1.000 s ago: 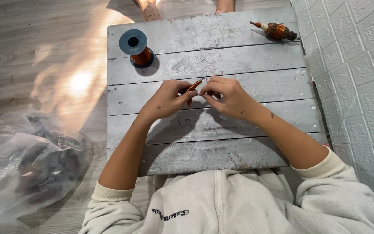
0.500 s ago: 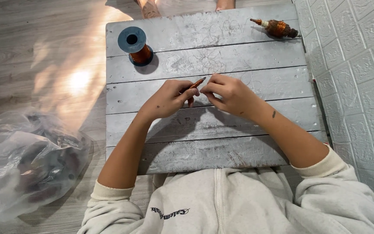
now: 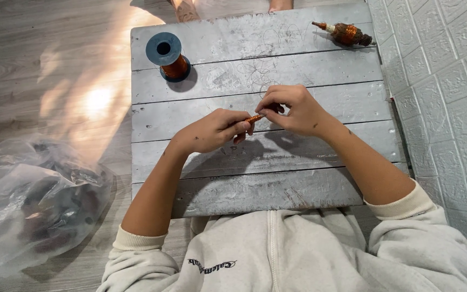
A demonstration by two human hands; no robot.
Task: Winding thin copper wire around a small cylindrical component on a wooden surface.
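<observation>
Over the middle of a grey plank table, my left hand and my right hand meet. Both pinch a small copper-coloured rod wound with wire, which lies between the fingertips, tilted slightly up to the right. Most of the rod is hidden by my fingers. A spool of copper wire with blue flanges stands upright at the table's far left. Thin loose wire curls across the planks between the spool and my hands.
A copper-wound part with a pale tip lies at the table's far right corner. A clear plastic bag holding dark parts sits on the wooden floor to the left. A white textured wall runs along the right. Someone's bare feet show beyond the table.
Both hands stay together on the rod at the table's middle. The rod's visible end has shifted slightly between my fingers; nothing else on the table has moved.
</observation>
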